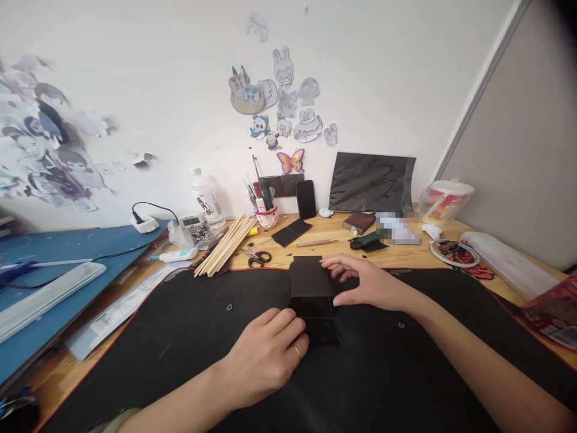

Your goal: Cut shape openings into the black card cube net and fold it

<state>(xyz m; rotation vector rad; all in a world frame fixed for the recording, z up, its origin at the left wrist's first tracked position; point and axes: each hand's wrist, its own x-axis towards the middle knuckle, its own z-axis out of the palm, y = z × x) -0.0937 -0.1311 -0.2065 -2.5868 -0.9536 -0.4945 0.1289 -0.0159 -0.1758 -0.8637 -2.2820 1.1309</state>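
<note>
A small folded black card box (311, 281) sits on the black mat (189, 349), with a flap (322, 331) spread out on its near side. My left hand (273, 346) is at the box's near left corner, its fingers curled and closed at the flap's edge; the fingertips are partly hidden. A ring is on one of its fingers. At the box's right side is my right hand (365, 279), thumb and fingers apart, the tips beside or lightly touching the card.
Behind the mat lie scissors (258, 257), wooden sticks (228, 243), a craft knife (317, 242) and flat black card (292, 231). A pen cup (265, 215), a phone (306, 199) and a bottle (207, 198) stand near the wall. A white ring (454, 252) lies at right.
</note>
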